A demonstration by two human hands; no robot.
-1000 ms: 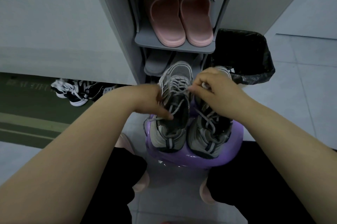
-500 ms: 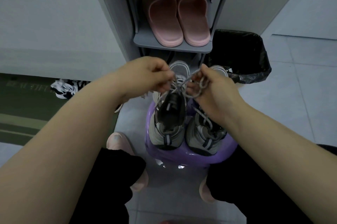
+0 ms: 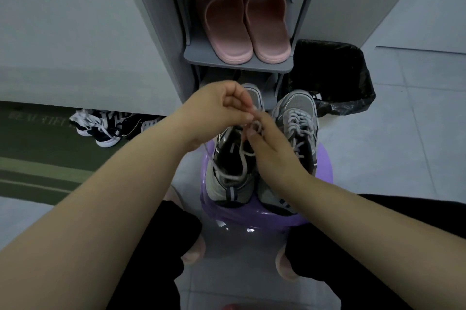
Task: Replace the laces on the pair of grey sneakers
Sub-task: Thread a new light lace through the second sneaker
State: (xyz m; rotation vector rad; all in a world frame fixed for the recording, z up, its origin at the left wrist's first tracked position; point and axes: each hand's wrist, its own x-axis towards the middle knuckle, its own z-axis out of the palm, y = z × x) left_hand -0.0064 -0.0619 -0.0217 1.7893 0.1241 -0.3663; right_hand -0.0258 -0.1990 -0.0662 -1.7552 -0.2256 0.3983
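Grey woven lace, seemingly soft and limp, is trailing from the unlaced grey mesh sneaker on a purple plastic stool, with left hand and right hand grips pinching its upper end.

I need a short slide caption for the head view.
The left hand and right hand pinch the lace of one grey sneaker on a purple stool.

Two bare forearms from lower left and lower right of frame, left grip and right grip ungloved, thumbnail trimmed short, black legwear on both legs at bottom centre, pink footwear showing beneath.
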